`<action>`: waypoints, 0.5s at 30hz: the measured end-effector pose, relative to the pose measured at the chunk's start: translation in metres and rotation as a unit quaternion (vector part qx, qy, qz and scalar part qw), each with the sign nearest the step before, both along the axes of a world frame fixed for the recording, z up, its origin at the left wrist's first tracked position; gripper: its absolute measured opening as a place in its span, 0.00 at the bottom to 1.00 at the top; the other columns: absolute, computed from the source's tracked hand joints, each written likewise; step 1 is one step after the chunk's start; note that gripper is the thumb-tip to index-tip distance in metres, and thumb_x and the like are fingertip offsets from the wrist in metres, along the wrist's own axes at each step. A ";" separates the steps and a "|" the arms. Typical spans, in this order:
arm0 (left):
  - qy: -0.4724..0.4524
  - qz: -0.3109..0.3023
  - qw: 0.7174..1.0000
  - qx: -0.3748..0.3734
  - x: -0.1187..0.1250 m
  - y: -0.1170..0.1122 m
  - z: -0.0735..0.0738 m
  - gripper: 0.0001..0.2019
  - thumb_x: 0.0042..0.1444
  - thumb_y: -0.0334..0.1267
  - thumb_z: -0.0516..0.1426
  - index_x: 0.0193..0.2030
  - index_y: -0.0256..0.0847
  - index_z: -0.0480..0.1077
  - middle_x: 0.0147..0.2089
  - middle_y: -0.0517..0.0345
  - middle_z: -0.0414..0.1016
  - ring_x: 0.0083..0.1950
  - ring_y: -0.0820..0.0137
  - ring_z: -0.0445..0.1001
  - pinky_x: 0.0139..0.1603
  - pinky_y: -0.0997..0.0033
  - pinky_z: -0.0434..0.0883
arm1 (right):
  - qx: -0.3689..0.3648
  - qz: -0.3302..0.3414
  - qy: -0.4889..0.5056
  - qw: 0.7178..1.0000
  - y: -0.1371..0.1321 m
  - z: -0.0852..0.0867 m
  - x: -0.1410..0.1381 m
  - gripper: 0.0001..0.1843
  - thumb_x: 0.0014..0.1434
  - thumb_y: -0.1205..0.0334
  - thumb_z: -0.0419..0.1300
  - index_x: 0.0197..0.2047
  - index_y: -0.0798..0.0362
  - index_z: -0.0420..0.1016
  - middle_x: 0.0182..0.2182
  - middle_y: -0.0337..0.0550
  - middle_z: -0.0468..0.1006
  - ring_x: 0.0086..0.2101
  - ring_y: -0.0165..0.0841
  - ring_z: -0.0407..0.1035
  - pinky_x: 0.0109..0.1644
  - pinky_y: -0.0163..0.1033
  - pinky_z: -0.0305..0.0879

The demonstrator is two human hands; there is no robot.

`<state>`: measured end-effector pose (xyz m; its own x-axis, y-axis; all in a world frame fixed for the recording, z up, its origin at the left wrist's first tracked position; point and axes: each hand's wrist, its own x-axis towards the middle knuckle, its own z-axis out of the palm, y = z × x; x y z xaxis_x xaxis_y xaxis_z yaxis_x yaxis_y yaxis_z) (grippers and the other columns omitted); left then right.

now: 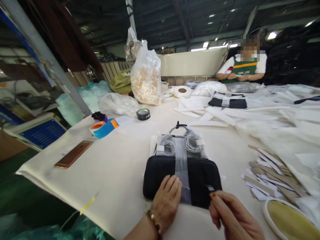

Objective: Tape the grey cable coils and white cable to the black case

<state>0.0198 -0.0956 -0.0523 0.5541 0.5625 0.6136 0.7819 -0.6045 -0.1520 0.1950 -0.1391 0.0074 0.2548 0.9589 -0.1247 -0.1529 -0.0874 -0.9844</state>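
A black zip case (160, 170) lies on the table in front of me, with a strip of clear tape (181, 160) running across its middle. My left hand (167, 200) rests flat on the case's near left part, its fingers stretched out beside the tape. Over the near right corner, my right hand (232, 213) is closed in a pinch. A small dark piece with a pale grey end (210, 188) shows at its fingertips; its kind is unclear. Behind the case, coiled grey cables (192, 141) with white wraps lie under the tape's far end.
A phone (73, 154), blue tape (106, 129) and a black tape roll (143, 114) lie to the left. Cardboard strips (270, 176) and a round yellowish-topped container (290, 220) are at right. A stuffed plastic bag (146, 76) stands behind. A person (246, 68) works across the table.
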 end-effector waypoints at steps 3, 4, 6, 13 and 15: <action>-0.062 0.000 0.998 0.001 0.005 -0.003 -0.002 0.19 0.63 0.30 0.38 0.46 0.33 0.69 0.45 0.52 0.73 0.53 0.66 0.67 0.56 0.62 0.64 | -0.037 0.029 0.046 0.998 0.026 -0.002 -0.037 0.19 0.45 0.45 0.63 0.29 0.53 0.71 0.16 0.34 0.66 0.18 0.25 0.58 0.21 0.30 0.57; -0.078 -0.002 0.997 -0.002 0.006 -0.003 -0.003 0.19 0.64 0.31 0.38 0.45 0.32 0.69 0.45 0.52 0.73 0.53 0.66 0.67 0.56 0.62 0.65 | -0.071 0.036 0.050 0.996 0.031 -0.007 -0.044 0.20 0.44 0.44 0.64 0.28 0.54 0.70 0.16 0.34 0.67 0.18 0.24 0.58 0.20 0.29 0.55; -0.101 -0.011 0.995 -0.006 0.007 -0.002 -0.004 0.19 0.64 0.31 0.38 0.46 0.31 0.69 0.45 0.52 0.73 0.53 0.65 0.67 0.56 0.61 0.65 | -0.135 0.047 0.036 0.989 0.036 -0.020 -0.051 0.23 0.41 0.42 0.64 0.25 0.56 0.69 0.16 0.34 0.67 0.16 0.22 0.58 0.18 0.28 0.52; -0.111 -0.028 0.993 -0.017 0.007 -0.003 0.002 0.17 0.61 0.26 0.40 0.45 0.27 0.68 0.43 0.44 0.72 0.53 0.62 0.66 0.53 0.58 0.68 | -0.191 0.043 -0.046 0.979 0.040 -0.024 -0.054 0.21 0.42 0.45 0.61 0.20 0.55 0.64 0.12 0.32 0.65 0.12 0.22 0.57 0.15 0.28 0.50; -0.106 -0.017 0.994 -0.017 0.007 -0.002 0.005 0.16 0.60 0.25 0.41 0.44 0.25 0.68 0.45 0.42 0.71 0.53 0.60 0.65 0.51 0.58 0.69 | -0.189 0.036 -0.065 0.979 0.043 -0.020 -0.056 0.19 0.41 0.47 0.61 0.18 0.55 0.63 0.11 0.33 0.65 0.12 0.22 0.57 0.15 0.28 0.50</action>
<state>0.0272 -0.0981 -0.0472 0.4335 0.5675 0.7000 0.7730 -0.6335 0.0349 0.1393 -0.0966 -0.0122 0.2250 0.8667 -0.4453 -0.0076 -0.4554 -0.8903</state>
